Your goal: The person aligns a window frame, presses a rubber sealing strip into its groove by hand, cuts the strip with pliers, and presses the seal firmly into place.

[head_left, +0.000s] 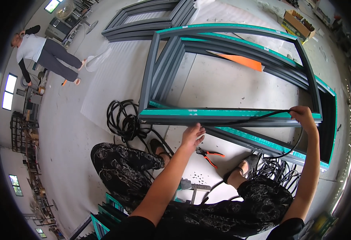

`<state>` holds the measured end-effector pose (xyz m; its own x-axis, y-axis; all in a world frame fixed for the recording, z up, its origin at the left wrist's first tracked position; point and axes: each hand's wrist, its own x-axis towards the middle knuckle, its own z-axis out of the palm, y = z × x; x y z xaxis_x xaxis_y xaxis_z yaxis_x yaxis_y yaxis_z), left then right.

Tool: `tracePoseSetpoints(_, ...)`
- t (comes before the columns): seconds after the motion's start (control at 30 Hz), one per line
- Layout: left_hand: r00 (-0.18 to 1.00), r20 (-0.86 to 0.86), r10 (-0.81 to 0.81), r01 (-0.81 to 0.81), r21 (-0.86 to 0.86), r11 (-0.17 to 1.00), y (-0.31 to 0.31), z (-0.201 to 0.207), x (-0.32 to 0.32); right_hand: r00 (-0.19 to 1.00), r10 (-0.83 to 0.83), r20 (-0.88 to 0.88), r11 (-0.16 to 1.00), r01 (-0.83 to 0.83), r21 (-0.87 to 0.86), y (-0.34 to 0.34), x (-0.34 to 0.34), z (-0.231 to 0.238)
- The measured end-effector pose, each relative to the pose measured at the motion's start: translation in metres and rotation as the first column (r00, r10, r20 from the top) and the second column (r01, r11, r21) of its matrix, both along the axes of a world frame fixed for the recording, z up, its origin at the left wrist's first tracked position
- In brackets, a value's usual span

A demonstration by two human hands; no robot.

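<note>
A dark grey window frame (223, 118) with green protective film lies in front of me on top of more frames. My right hand (302, 116) is closed on a black rubber strip (263, 116) at the frame's near right corner. The strip runs left along the near side of the frame, and another length hangs below the right hand. My left hand (193, 136) is at the underside of the near bar, fingers loosely curled and apart; whether the strip touches them is unclear. Orange-handled pliers (210, 156) lie on the floor between my feet.
Coiled black strip (121, 118) lies at left, and a tangled pile (277, 170) is beside my right foot. More grey frames (143, 20) are stacked beyond. An orange sheet (243, 62) lies inside the frames. A cardboard box (297, 25) stands far right; another person (43, 52) stands far left.
</note>
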<state>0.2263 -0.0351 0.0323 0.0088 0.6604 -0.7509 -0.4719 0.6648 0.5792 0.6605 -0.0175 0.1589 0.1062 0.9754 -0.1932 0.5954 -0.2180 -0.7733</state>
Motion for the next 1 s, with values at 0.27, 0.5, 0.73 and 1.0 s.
tracePoseSetpoints(0.27, 0.992, -0.01, 0.125, -0.125, 0.018, 0.992, 0.008, -0.019, -0.088, 0.997, -0.014, 0.075, 0.996, 0.02, -0.084, 0.001, 0.004, -0.011)
tracePoseSetpoints(0.5, 0.943, 0.234, 0.237, -0.239, -0.02, 0.971, 0.025, -0.017, -0.213, 0.998, -0.038, 0.041, 0.997, 0.041, -0.071, 0.001, 0.001, -0.004)
tracePoseSetpoints(0.73, 0.181, -0.948, 0.261, 0.546, 0.317, 0.775, -0.025, 0.03, -0.084, 0.931, -0.117, -0.345, 0.969, 0.031, -0.244, -0.011, 0.014, 0.016)
tracePoseSetpoints(1.0, 0.123, -0.91, 0.396, 0.891, 0.277, 0.359, -0.03, 0.022, 0.015, 0.993, 0.11, 0.051, 0.992, -0.106, -0.064, -0.017, 0.01, -0.004)
